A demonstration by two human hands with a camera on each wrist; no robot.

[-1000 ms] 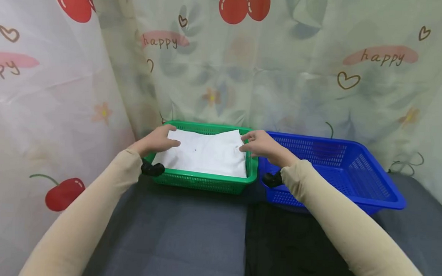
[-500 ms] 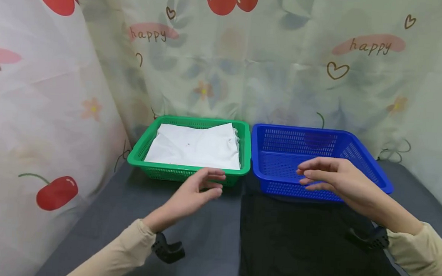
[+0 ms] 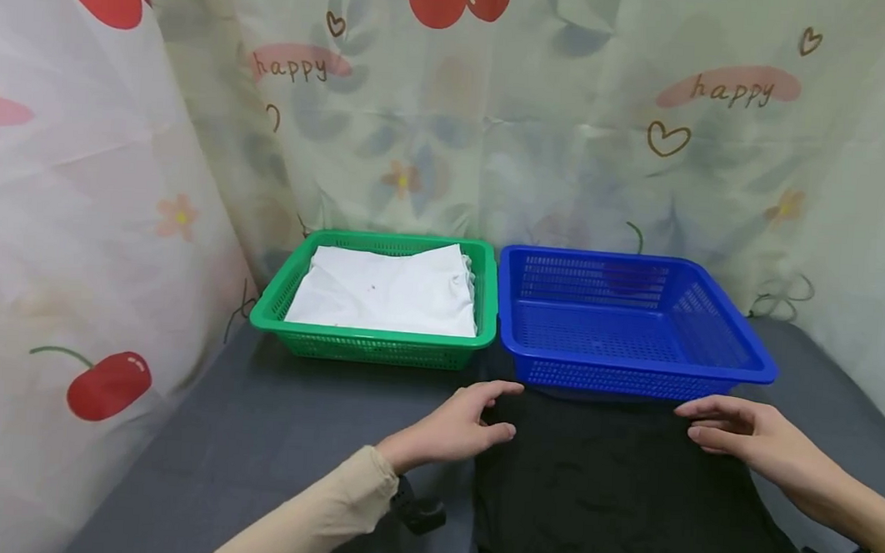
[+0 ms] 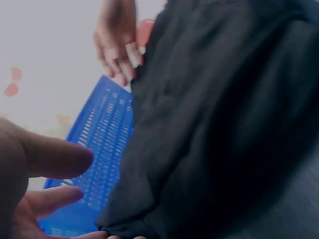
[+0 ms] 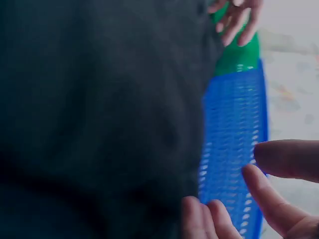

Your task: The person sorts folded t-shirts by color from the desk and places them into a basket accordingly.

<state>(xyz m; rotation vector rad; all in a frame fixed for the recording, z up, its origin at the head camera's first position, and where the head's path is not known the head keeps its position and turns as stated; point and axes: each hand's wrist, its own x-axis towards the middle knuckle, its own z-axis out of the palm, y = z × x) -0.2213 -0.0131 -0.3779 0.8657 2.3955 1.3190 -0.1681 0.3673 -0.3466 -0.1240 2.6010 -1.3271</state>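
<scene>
A black cloth, perhaps a folded garment, lies on the grey table in front of the baskets. My left hand is at its far left corner, thumb spread from the fingers and fingertips at the edge. At the far right corner is my right hand, its fingers loosely bent over the border. Both wrist views show the thumb standing apart from the other fingers, with no cloth pinched between them. Behind the cloth, the blue basket holds nothing.
Left of the blue basket, a green basket holds folded white cloth. A printed curtain hangs close behind both baskets and along the left side. Dark grey fabric covers the table.
Both hands have left the white cloth in the green basket and come back to the black cloth's far corners. The head view has shifted slightly; the baskets stay put.
</scene>
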